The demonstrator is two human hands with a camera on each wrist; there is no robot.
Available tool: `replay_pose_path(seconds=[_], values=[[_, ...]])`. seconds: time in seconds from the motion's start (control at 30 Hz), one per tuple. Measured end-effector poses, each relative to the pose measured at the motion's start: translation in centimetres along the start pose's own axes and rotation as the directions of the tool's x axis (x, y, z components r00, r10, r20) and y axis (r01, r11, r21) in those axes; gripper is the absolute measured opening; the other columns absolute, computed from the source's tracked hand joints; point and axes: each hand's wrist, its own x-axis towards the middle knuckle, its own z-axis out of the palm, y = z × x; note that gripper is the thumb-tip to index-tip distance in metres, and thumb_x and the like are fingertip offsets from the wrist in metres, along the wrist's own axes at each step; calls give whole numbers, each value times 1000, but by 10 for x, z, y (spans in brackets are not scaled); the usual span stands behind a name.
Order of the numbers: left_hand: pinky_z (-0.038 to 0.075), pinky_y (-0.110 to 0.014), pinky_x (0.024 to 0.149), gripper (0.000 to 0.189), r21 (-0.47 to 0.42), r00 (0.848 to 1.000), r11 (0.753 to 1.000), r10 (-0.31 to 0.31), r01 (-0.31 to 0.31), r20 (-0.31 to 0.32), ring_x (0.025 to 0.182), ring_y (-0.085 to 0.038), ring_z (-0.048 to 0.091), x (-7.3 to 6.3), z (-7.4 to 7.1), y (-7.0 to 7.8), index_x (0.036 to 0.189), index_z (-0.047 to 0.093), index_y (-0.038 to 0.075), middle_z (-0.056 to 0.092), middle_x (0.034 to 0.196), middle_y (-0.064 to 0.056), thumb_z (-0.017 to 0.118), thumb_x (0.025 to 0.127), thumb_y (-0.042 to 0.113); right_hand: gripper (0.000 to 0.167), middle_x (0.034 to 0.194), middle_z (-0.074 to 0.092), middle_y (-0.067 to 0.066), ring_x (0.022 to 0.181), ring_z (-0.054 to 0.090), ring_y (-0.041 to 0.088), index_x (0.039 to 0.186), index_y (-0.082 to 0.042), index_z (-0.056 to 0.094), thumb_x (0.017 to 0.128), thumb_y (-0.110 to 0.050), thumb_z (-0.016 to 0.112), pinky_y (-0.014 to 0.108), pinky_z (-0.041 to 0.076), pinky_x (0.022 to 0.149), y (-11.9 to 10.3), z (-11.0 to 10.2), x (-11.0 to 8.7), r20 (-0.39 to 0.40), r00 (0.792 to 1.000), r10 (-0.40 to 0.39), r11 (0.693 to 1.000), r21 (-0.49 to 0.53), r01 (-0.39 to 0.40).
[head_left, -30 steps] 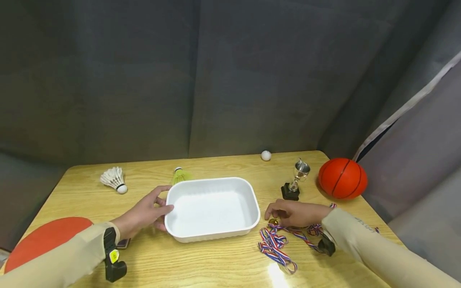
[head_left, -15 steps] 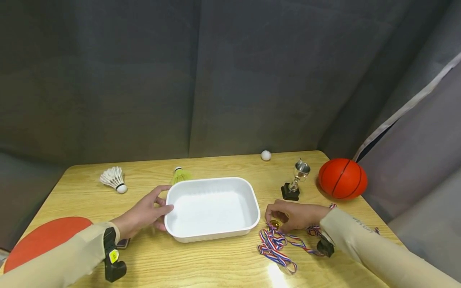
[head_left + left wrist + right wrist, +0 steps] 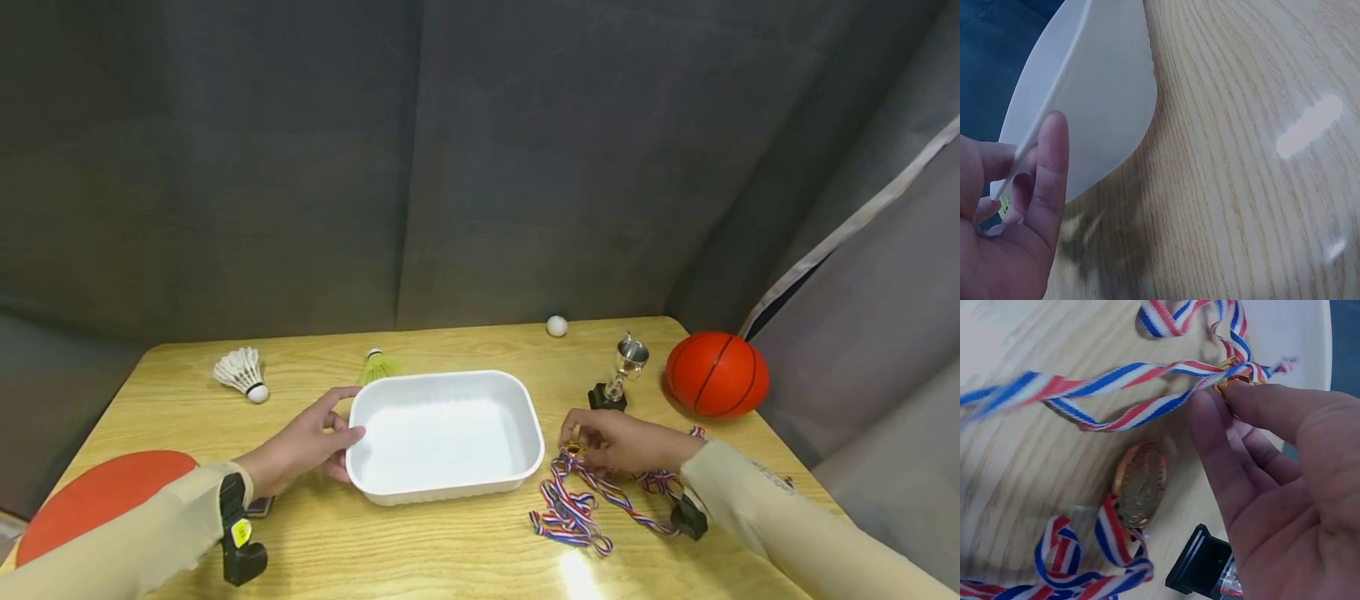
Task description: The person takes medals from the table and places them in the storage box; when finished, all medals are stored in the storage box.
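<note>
My left hand (image 3: 303,442) grips the left wall of a white plastic tray (image 3: 450,492), thumb over the rim. In the left wrist view that wall (image 3: 1110,81) passes between thumb and fingers. To the tray's right, my right hand (image 3: 626,440) pinches a gold medal (image 3: 575,449). Its red, white and blue ribbon (image 3: 570,508) trails in loops over the table. In the right wrist view, thumb and fingertips meet at the medal's edge (image 3: 1233,367), partly hidden by ribbon. A second medal (image 3: 1141,484) lies below the hand with its own ribbon (image 3: 1110,537).
Behind my right hand stands a silver trophy cup (image 3: 621,367) on a black base, with an orange-red basketball (image 3: 716,375) to its right. A small white ball (image 3: 557,326) sits near the back edge. White (image 3: 242,372) and yellow shuttlecocks (image 3: 381,365) and a red paddle (image 3: 105,500) lie leftward.
My right hand has taken hold of the gold medal and moved it slightly right and back, and the ribbon loops have shifted with it. The left hand keeps its grip on the tray.
</note>
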Motion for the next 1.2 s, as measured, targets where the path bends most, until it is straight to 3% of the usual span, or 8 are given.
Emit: replay_pose_path(seconds=[0.1,0.2,0.4,0.63,0.77,0.97,1.2], values=[[70,-35,66,70,2,1000,1000,2,-2,4,75,-21,65,0,0,-1,165,20,11,53,103,-16,59,106,10,27,86,60,7,72,64,15,122,-7,59,99,6,62,33,66,64,-3,-3,-2,-49,999,-13,998,66,17],[70,-35,66,70,6,1000,1000,3,-3,5,75,-20,65,0,0,-1,165,20,12,53,102,-15,59,107,11,27,88,64,14,75,67,16,124,-2,57,99,6,62,32,68,66,-6,-7,-3,-109,993,-47,990,128,61],[70,-36,67,71,6,1000,1000,1,-1,5,73,-21,66,0,0,0,165,19,11,54,103,-17,59,107,10,30,94,63,26,82,74,16,130,8,55,100,7,60,36,71,76,-22,-20,-8,-177,982,-63,955,274,110],[70,-37,67,72,16,1000,1000,-3,3,1,72,-21,68,-1,1,1,166,18,10,55,105,-19,59,106,10,38,104,64,17,89,73,17,139,8,53,104,-5,61,34,70,87,-45,-33,-14,-204,979,-17,926,366,92],[70,-37,66,72,27,1000,1000,-15,15,2,73,-22,69,-1,1,1,166,18,10,55,107,-19,59,106,10,41,105,68,9,90,73,17,142,5,52,105,-9,62,32,69,89,-58,-43,-20,-235,972,1,922,377,90],[70,-38,67,72,25,1000,1000,-13,13,3,73,-21,69,-2,0,0,166,18,10,56,108,-20,59,107,10,39,106,71,8,87,72,15,142,1,56,105,-10,63,29,69,86,-79,-60,-27,-314,949,-23,918,368,144],[70,-37,67,72,24,1000,1000,-14,14,1,73,-21,69,-1,0,1,166,17,10,56,109,-22,59,107,10,35,109,75,3,89,75,13,141,0,56,106,-4,59,28,69,85,-102,-82,-30,-370,921,-124,898,352,263]])
